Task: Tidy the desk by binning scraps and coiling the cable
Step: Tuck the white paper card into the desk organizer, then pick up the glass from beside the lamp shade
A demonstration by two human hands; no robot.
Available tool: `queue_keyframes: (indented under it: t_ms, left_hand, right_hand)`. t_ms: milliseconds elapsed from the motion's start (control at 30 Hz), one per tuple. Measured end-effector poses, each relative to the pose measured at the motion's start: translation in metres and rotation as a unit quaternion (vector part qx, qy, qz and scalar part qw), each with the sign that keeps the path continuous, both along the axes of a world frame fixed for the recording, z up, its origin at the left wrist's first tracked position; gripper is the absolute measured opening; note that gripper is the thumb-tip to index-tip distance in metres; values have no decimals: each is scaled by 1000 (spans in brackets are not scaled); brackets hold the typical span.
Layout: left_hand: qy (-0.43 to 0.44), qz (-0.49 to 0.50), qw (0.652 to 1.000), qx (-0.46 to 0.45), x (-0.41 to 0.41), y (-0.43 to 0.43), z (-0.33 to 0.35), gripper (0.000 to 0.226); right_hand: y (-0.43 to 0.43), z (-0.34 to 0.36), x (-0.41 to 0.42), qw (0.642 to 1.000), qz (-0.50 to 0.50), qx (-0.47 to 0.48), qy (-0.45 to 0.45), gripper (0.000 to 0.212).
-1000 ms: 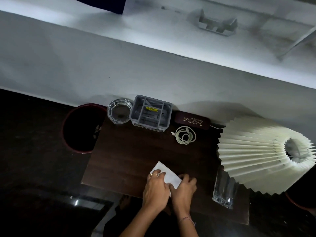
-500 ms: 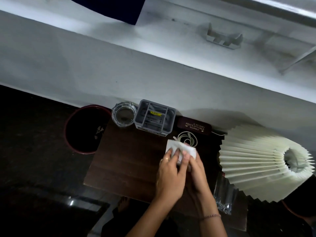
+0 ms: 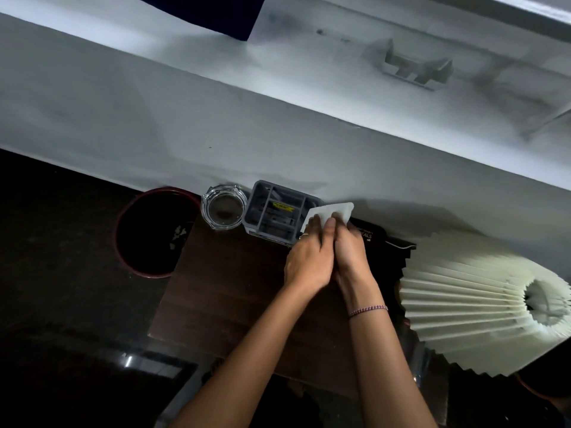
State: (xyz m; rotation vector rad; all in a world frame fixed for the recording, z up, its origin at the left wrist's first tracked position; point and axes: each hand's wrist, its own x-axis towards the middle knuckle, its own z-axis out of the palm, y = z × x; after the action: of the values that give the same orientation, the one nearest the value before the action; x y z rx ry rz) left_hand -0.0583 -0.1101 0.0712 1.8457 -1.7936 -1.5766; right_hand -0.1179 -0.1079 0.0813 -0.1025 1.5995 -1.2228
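A white sheet of paper [image 3: 335,211] is raised over the far edge of the dark wooden desk [image 3: 222,291], overlapping the corner of the grey organizer. My left hand [image 3: 309,254] and my right hand [image 3: 350,251] are pressed side by side and hold the sheet by its near edge, fingers laid over it. The coiled white cable is hidden behind my hands. A dark red bin [image 3: 122,230] stands on the floor left of the desk, with a few pale scraps inside.
A glass ashtray [image 3: 224,208] and the grey organizer [image 3: 272,211] sit along the back edge. A dark glasses case [image 3: 374,236] lies right of my hands. A pleated cream lampshade [image 3: 472,304] fills the right side. A white wall rises just behind the desk.
Both hands travelled with the paper from the desk's near edge to its far edge. The paper now overlaps the organizer, and the coiled cable has become hidden.
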Motion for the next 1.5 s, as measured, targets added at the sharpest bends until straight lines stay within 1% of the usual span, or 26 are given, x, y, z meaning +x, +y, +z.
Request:
queue_keyframes:
  t_ms: [100,200,267,333,433,500,567,667,767,800,867,967,1000,1033,1100,1167,1300,1367,1500]
  left_hand:
    - [-5,9,1000,13,2,-7,-4,64]
    - [-41,51,997,-32,8,-10,-3,64]
    - [-59,104,991,-64,15,-6,0,63]
    - [-44,145,984,-89,19,5,3,56]
    - [-7,168,980,-111,18,34,3,47]
    - [-6,155,983,-99,15,58,-1,43]
    - [-17,132,989,-65,12,81,-8,41]
    - [-25,99,995,-8,3,114,-17,38]
    - [-22,55,998,38,-11,143,-24,38]
    - [-26,38,998,51,-16,151,-26,38]
    - [-35,4,997,71,-28,162,-29,39]
    - [-39,-32,994,101,-44,167,-32,39]
    - [-38,-41,993,108,-50,167,-34,39]
    - [-36,-48,991,116,-56,168,-35,38]
    - [-30,-62,988,138,-66,169,-38,36]
    - [-23,-76,983,166,-74,170,-42,36]
    - [-2,-103,975,199,-84,172,-49,36]
    - [-1,-116,973,201,-86,172,-53,35]
    - [-26,-107,978,175,-82,163,-62,33]
  right_hand:
    - [-8,-5,4,1000,7,1,-5,31]
    - [-9,-6,6,1000,13,-14,4,34]
    - [-1,-7,5,1000,5,-4,17,43]
    - [16,-9,6,999,-15,18,31,50]
    - [52,-12,10,996,-37,59,62,47]
    - [80,-14,13,992,-48,93,71,41]
    - [109,-17,14,988,-58,129,68,34]
    - [155,-20,7,983,-74,167,37,24]
    - [194,-19,-12,973,-77,214,35,22]
    - [206,-19,-22,967,-82,235,49,22]
    - [225,-21,-44,948,-85,285,115,21]
    - [242,-25,-73,901,-63,347,254,24]
    - [245,-27,-80,884,-57,365,286,28]
    - [246,-30,-86,876,-53,372,304,32]
    - [244,-37,-94,882,-31,364,298,39]
    - [240,-45,-98,895,-4,359,265,45]
    - [236,-54,-99,914,54,333,224,48]
    - [237,-54,-101,923,54,319,209,45]
    - [239,-55,-103,945,11,284,165,38]
